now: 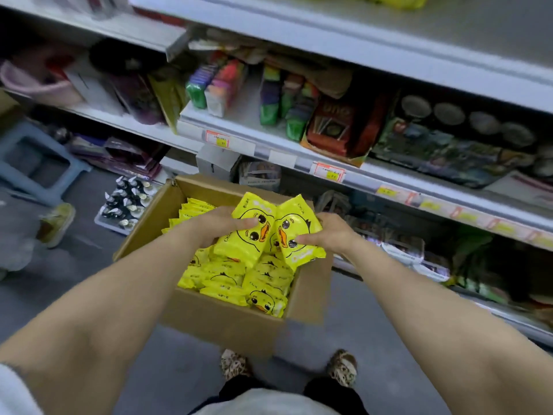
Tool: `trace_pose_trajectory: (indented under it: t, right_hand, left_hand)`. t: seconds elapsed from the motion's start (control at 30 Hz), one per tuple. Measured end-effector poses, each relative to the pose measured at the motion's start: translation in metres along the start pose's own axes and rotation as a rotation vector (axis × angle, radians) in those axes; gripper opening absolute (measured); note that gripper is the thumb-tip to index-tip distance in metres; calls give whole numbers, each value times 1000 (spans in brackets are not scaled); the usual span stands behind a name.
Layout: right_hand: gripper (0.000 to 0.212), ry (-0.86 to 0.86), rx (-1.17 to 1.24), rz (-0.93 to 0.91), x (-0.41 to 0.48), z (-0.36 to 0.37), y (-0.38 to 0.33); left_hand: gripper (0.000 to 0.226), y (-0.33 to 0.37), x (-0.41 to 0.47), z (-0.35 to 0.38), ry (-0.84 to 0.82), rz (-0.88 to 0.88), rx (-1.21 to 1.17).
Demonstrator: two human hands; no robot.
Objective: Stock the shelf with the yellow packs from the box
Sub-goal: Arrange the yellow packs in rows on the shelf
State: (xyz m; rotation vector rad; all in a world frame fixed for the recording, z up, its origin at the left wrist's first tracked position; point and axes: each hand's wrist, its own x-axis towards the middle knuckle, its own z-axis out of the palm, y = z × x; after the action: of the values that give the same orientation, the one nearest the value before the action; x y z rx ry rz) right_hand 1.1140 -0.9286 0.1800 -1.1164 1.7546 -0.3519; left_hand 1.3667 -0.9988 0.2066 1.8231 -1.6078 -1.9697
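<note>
An open cardboard box (227, 322) stands on the floor in front of the shelves, holding several yellow packs (239, 283) printed with a duck face. Above the box, my left hand (220, 224) grips one yellow pack (248, 232) from its left side, thumb on its front. My right hand (327, 233) grips a second yellow pack (299, 238) from the right, thumb on its front. The two packs touch in the middle. More packs stand on edge at the box's far left.
Grey metal shelves (269, 145) rise behind the box, stocked with card games, coloured packs and toys, with price tags along their edges. A blue plastic stool (36, 166) and a tray of small bottles (125, 202) sit on the floor at left. My feet (287, 366) stand just behind the box.
</note>
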Motion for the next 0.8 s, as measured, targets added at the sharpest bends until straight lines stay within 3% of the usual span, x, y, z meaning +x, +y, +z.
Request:
trace_pose_trajectory:
  t: [0.07,0.17,0.3,0.5,0.6,0.8]
  right_hand:
    - [36,40,-43,-55,-17,-39,-3]
    - [30,111,-83,-122,-41,-100,3]
    - [35,247,-56,-202,-70,-180,14]
    - [45,425,-67,-315,-119,-275,15]
    - [53,486,-23,-359,-141,-308,17]
    - [40,626,101,-436,-173,-364,21]
  left_hand:
    - [42,29,-8,16,-72,30,-56]
    - [33,82,-17,41,-48,98,2]
    - [21,157,-33,79,-45,232,46]
    - [43,250,-63,128,17,438,-10]
    - [39,283,-79,150,23,462,-48]
    - [39,361,-98,172,67,565,30]
